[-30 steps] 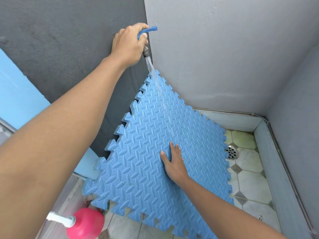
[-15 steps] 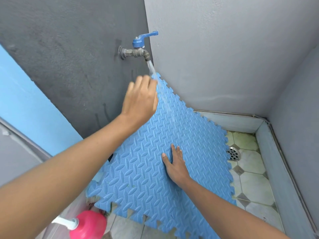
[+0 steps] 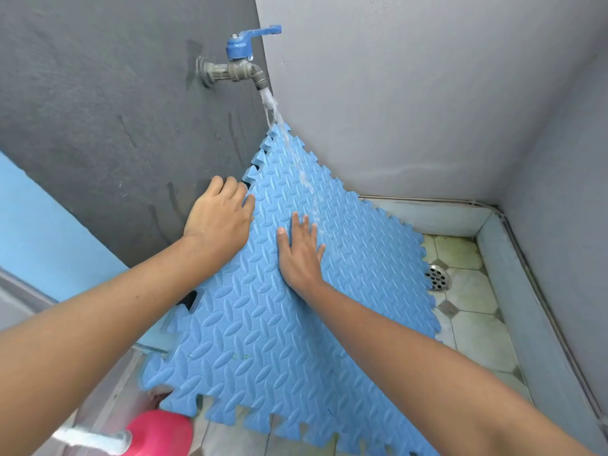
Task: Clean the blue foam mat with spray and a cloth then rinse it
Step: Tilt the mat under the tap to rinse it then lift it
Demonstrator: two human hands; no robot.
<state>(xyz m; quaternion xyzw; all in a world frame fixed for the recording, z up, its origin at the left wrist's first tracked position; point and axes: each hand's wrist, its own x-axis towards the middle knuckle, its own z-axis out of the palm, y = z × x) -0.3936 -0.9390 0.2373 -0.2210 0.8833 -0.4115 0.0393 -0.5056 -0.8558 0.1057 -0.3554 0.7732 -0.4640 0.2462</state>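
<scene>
Fingers (image 3: 227,192) of the left hand (image 3: 217,222) grip the blue foam mat (image 3: 263,340) mid-frame at its edge; the right hand (image 3: 299,255) lies flat on it, fingers straight.

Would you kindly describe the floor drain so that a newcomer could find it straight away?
Look down from the light grey wall to the pale tiled floor. Just beyond the right edge of the leaning blue foam mat sits the round metal drain, the only shiny, hole-dotted disc among the matte tiles.

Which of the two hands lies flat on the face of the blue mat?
The right hand, palm spread on the mat beside the water stream; the left hand grips the mat's toothed edge instead.
</scene>
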